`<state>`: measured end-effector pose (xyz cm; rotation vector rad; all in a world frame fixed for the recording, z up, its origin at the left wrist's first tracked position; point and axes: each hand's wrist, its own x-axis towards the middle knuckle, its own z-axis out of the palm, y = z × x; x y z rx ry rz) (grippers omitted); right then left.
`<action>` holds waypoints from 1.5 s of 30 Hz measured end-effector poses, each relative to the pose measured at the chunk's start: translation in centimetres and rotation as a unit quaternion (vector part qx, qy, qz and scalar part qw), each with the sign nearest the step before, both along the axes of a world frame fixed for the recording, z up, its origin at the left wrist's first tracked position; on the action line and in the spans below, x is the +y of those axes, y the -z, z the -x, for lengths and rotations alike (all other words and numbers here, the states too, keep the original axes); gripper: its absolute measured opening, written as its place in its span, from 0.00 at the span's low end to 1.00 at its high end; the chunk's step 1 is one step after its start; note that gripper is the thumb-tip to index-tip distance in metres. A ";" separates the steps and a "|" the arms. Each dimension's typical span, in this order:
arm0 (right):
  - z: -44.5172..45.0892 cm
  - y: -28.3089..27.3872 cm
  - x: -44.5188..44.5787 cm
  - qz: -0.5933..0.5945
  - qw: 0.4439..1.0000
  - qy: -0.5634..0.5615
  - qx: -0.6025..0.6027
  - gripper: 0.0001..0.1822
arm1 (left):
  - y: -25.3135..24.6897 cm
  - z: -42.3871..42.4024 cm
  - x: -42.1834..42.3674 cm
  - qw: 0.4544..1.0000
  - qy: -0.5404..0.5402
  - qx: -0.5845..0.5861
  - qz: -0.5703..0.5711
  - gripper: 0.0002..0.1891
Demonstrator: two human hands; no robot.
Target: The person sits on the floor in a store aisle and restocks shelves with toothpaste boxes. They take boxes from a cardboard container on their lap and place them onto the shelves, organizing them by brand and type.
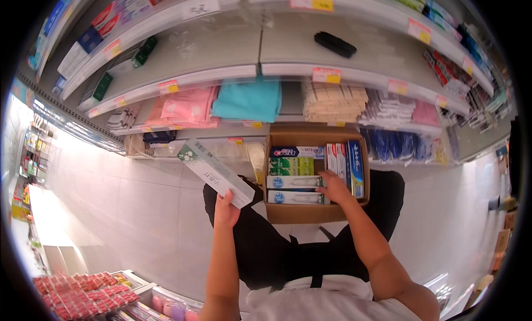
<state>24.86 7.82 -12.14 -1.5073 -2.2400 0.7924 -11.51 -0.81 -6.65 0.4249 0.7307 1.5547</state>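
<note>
My left hand [227, 211] grips the lower end of a white carton with green ends [218, 173], tilted beside the open cardboard box [316, 215]. The cardboard box stands between my knees, against the shelf front. Inside it, my right hand [336, 188] has its fingers around the right end of a white toothpaste box [295, 182]. A similar white toothpaste box [296, 197] lies just nearer to me. Farther in are green boxes [291, 166], a dark blue toothpaste box [297, 152], red-and-white boxes [336, 159] and an upright blue box [355, 167].
A black object [335, 44] lies on the shelf [199, 47] ahead. Below are folded pink [189, 107], turquoise [248, 100] and beige textiles [333, 101]. Blue packages [392, 145] sit low at right. Red packs [83, 296] stand behind me on the left.
</note>
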 end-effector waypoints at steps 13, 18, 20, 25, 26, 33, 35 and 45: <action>-1.4 -1.2 1.1 0.056 0.998 -0.027 0.004 0.30 | 1.1 -2.2 1.6 0.983 -0.179 -0.023 0.034 0.23; -1.3 -5.7 0.4 0.052 0.995 0.005 0.084 0.27 | 2.1 -2.7 4.3 0.988 -0.147 -0.035 0.031 0.25; -1.4 -6.7 0.4 0.048 0.994 0.005 0.103 0.27 | 2.1 -2.6 5.9 0.981 -0.184 -0.041 0.037 0.22; -3.7 -8.7 1.8 -0.030 0.993 0.003 0.115 0.31 | 4.8 2.5 12.1 0.944 -0.269 -0.152 0.113 0.18; -4.1 -9.7 2.2 0.035 0.985 0.016 0.167 0.29 | 3.1 2.3 13.1 0.933 -0.308 -0.124 0.141 0.18; 3.2 -21.3 6.1 0.175 0.918 0.003 0.357 0.28 | 4.8 3.8 14.6 0.915 -0.369 -0.114 0.115 0.30; 8.7 -23.5 8.8 0.039 0.922 -0.085 0.376 0.28 | 5.0 4.2 14.4 0.920 -0.354 -0.127 0.106 0.31; 35.7 -34.3 20.1 0.022 0.953 -0.104 0.284 0.35 | 1.8 7.7 13.7 0.898 -0.381 -0.155 0.154 0.29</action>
